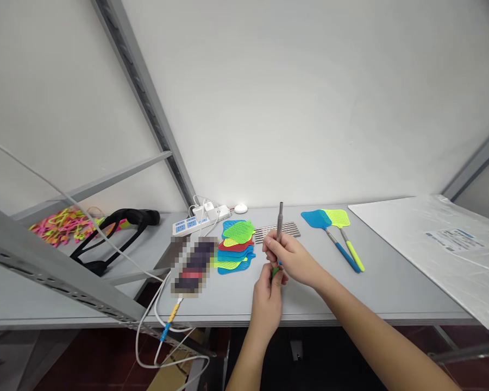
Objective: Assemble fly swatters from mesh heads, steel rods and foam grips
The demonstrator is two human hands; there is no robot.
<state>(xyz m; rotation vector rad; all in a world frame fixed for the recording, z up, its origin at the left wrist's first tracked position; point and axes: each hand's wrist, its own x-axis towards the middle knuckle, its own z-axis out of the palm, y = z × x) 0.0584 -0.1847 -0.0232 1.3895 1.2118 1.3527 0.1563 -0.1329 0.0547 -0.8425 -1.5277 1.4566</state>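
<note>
My right hand (295, 259) is closed round an upright metal rod (280, 218), whose narrower top end sticks up above my fingers. Just below it, my left hand (268, 297) grips a green handle (275, 271), mostly hidden by my fingers. Whether rod and handle are joined is covered by my hands. Behind them, several bare metal rods (290, 230) lie side by side. To the left is a stack of perforated fly swatter heads (237, 232) in green, red, yellow and blue. Two fly swatters with handles, one blue (318, 219) and one yellow-green (337, 218), lie to the right.
A pixelated device (194, 267) with a white cable lies left of the swatter heads. Behind it are a power strip (185, 225) and a small white disc (240, 208). A white package (415, 233) covers the right side. Black headgear (118, 217) lies past the metal shelf post (85, 282).
</note>
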